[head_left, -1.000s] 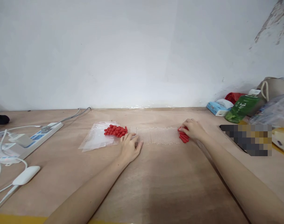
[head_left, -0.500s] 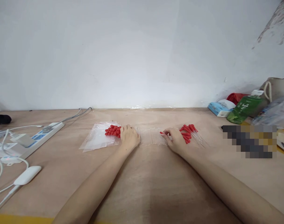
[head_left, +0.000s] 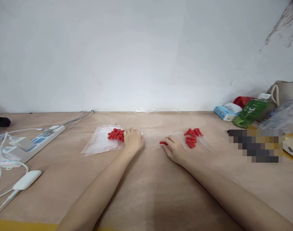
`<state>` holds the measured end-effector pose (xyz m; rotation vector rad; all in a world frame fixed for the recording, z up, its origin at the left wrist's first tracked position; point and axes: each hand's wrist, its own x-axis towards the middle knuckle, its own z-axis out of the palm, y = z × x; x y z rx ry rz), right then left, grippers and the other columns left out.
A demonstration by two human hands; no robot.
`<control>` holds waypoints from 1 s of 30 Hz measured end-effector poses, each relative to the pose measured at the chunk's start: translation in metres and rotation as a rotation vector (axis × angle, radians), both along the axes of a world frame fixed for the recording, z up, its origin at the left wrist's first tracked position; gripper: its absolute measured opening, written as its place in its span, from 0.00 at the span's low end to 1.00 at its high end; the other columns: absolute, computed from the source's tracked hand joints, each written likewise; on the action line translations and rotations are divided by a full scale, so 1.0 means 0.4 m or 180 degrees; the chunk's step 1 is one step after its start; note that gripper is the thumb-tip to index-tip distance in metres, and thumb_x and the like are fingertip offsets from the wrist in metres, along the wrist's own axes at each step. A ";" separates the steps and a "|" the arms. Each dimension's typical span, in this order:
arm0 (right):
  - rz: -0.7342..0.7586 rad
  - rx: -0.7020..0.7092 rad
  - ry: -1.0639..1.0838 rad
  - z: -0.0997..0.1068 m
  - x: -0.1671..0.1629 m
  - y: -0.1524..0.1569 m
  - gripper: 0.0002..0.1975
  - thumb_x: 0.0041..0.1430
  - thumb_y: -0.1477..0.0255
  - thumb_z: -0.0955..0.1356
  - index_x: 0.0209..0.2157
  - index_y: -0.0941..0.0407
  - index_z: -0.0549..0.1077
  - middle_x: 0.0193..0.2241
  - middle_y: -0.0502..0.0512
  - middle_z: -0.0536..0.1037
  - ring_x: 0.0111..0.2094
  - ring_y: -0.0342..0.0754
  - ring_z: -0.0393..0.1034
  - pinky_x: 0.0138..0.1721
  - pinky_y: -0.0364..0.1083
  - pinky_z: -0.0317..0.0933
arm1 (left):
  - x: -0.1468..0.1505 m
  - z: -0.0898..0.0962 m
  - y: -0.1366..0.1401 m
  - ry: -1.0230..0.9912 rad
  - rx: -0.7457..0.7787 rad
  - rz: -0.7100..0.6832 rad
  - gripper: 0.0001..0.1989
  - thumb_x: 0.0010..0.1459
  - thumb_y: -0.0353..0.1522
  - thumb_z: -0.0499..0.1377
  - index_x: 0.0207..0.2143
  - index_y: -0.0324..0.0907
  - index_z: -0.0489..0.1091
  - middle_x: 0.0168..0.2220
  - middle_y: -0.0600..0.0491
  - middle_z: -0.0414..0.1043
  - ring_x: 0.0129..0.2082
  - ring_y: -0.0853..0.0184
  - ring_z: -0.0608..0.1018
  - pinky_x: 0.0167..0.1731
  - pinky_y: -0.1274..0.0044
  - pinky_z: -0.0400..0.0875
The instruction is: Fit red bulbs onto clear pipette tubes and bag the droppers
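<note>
My right hand [head_left: 176,149] pinches a red rubber bulb [head_left: 163,143] between thumb and fingers, over the right part of a row of thin clear tubes [head_left: 152,140]. At the row's left end lies my left hand [head_left: 134,140], fingers curled down and closed; what is under them is hidden. Beside its outer edge is a pile of red rubber bulbs [head_left: 115,134], partly on clear plastic bags [head_left: 98,144]. Right of my right hand, more red bulbs [head_left: 190,142] lie close together. Several droppers with red bulbs and clear stems [head_left: 204,141] fan out there.
On the left stand a white power strip [head_left: 40,141] with plugs and cables, and a white cable box [head_left: 27,180]. To the right are a blue tissue pack [head_left: 225,113], a green bottle [head_left: 251,112], plastic bags [head_left: 281,112] and a blurred-out dark object [head_left: 254,146]. A wall closes the back.
My right hand has moved a little left and nearer to me with the red rubber bulb, further over the tubes. My left hand stays in nearly the same place.
</note>
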<state>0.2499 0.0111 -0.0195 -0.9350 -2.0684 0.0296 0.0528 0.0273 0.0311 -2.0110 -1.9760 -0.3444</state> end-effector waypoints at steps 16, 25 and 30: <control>0.0184 -0.0347 0.0230 0.009 0.002 -0.015 0.06 0.58 0.71 0.61 0.35 0.55 0.68 0.30 0.54 0.73 0.33 0.46 0.67 0.35 0.47 0.61 | -0.033 -0.063 -0.103 -0.1006 0.0329 -0.1471 0.13 0.60 0.36 0.49 0.30 0.42 0.70 0.31 0.53 0.72 0.34 0.66 0.69 0.35 0.73 0.54; 0.0246 -0.0540 0.0358 0.000 -0.005 -0.017 0.09 0.58 0.69 0.61 0.38 0.55 0.69 0.33 0.54 0.75 0.33 0.45 0.70 0.35 0.45 0.64 | -0.049 -0.099 -0.077 -0.0825 0.0484 -0.2332 0.14 0.59 0.25 0.47 0.42 0.41 0.69 0.36 0.50 0.72 0.35 0.67 0.71 0.37 0.74 0.59; 0.0346 -0.0437 0.0368 0.002 -0.005 -0.022 0.10 0.59 0.69 0.60 0.37 0.55 0.70 0.32 0.54 0.75 0.32 0.45 0.70 0.34 0.45 0.65 | -0.053 -0.111 -0.071 -0.0731 0.0503 -0.2514 0.20 0.55 0.20 0.45 0.46 0.41 0.68 0.38 0.48 0.72 0.36 0.66 0.73 0.34 0.73 0.61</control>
